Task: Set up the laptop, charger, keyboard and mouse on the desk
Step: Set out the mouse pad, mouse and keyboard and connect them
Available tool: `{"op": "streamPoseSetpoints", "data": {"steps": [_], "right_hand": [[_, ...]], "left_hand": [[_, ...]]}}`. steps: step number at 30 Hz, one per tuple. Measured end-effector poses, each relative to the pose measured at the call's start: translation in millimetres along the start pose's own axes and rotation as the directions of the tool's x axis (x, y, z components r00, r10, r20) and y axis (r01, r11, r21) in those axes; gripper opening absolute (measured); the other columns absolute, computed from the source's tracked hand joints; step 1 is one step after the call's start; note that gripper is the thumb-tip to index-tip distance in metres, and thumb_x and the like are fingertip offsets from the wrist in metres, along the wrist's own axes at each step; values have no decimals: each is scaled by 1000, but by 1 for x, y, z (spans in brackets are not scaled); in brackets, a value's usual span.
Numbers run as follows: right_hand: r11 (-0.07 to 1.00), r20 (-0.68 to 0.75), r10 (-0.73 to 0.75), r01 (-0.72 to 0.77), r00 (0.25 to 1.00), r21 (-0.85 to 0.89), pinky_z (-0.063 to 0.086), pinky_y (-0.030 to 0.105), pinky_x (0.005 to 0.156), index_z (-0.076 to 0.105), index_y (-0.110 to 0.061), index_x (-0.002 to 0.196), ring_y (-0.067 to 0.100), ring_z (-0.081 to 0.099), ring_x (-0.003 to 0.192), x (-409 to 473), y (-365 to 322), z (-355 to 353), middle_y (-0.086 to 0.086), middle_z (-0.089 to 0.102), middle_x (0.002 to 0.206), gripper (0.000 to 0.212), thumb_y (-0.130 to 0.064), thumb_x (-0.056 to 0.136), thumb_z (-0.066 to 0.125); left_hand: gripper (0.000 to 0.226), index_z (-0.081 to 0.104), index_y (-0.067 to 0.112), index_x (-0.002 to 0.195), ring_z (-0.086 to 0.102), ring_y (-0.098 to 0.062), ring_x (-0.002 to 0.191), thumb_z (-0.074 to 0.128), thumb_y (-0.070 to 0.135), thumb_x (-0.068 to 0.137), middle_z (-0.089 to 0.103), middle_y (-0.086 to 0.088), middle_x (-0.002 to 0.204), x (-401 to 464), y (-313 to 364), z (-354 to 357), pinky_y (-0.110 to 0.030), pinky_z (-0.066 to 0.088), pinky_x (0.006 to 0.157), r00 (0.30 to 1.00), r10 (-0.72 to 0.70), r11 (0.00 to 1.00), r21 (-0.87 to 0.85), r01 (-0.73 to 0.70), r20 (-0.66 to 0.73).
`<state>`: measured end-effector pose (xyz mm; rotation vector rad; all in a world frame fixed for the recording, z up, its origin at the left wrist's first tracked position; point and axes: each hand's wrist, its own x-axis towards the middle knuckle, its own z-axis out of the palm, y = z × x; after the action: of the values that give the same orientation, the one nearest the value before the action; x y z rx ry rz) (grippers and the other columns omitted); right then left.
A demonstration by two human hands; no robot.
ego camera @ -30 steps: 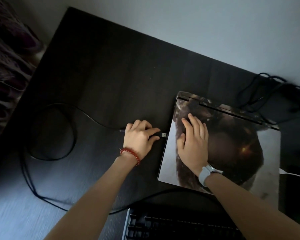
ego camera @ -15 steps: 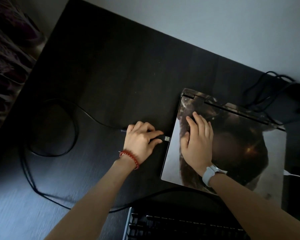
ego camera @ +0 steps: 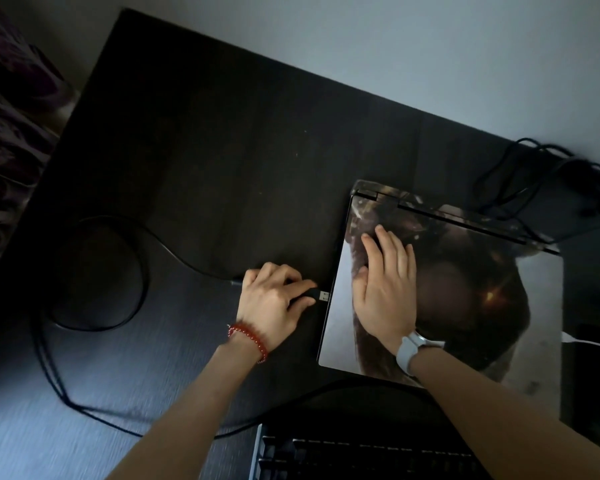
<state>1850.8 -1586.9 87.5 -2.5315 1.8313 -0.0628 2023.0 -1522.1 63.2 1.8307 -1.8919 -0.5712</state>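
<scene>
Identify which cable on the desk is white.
The thin cable at the laptop's right edge; the looped cable and tangled cables are black.

Readable text: none in this view
Laptop lid: covered by a printed picture in dark brown and pale tones; no words, logo or numbers can be made out on it
Keyboard: keys too dark and blurred; no legends legible
USB plug: metal tip shows small marks, too small to read
Wrist band: plain pale strap; no display or lettering faces the camera
Surface: bears no label or sign
</scene>
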Motion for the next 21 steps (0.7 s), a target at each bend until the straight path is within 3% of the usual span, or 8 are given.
{"op": "streamPoseSetpoints", "data": {"steps": [5, 11, 16, 21], "right_hand": [[1000, -14, 7, -7, 1000, -2, 26, 49, 110, 50, -10, 127, 32, 43, 129, 1, -1, 0, 14, 49, 138, 48, -22, 84, 33], [1000, -25, 16, -16, 1000, 16, 28, 51, 110, 51, -9, 126, 32, 44, 128, 1, -2, 0, 14, 49, 138, 47, -21, 83, 35], [1000, -34, 18, -17, 999, 23, 27, 50, 110, 51, -9, 127, 31, 42, 129, 2, -2, 0, 13, 49, 138, 48, -20, 82, 36], [1000, -35, 18, -17, 999, 13, 29, 50, 109, 52, -9, 126, 31, 44, 128, 1, -3, 0, 13, 50, 137, 48, -21, 82, 35]], "left_hand": [[31, 70, 30, 97, 42, -9, 86, 46, 41, 82, 64, 9, 88, -4, -1, -2, -26, 23, 74, 1000, 27, 999, -32, -27, 9], [33, 69, 27, 99, 43, -10, 85, 44, 41, 83, 65, 8, 88, 10, 4, 0, -28, 24, 73, 999, -42, 999, -13, 42, -20], [39, 69, 24, 101, 56, -24, 88, 39, 40, 82, 65, 4, 91, 37, 5, -6, -32, 31, 76, 999, -47, 999, -1, 47, 22], [32, 68, 24, 104, 54, -25, 93, 47, 37, 84, 65, 2, 95, 52, 5, -6, -33, 28, 79, 997, -78, 997, -6, 78, 23]]}}
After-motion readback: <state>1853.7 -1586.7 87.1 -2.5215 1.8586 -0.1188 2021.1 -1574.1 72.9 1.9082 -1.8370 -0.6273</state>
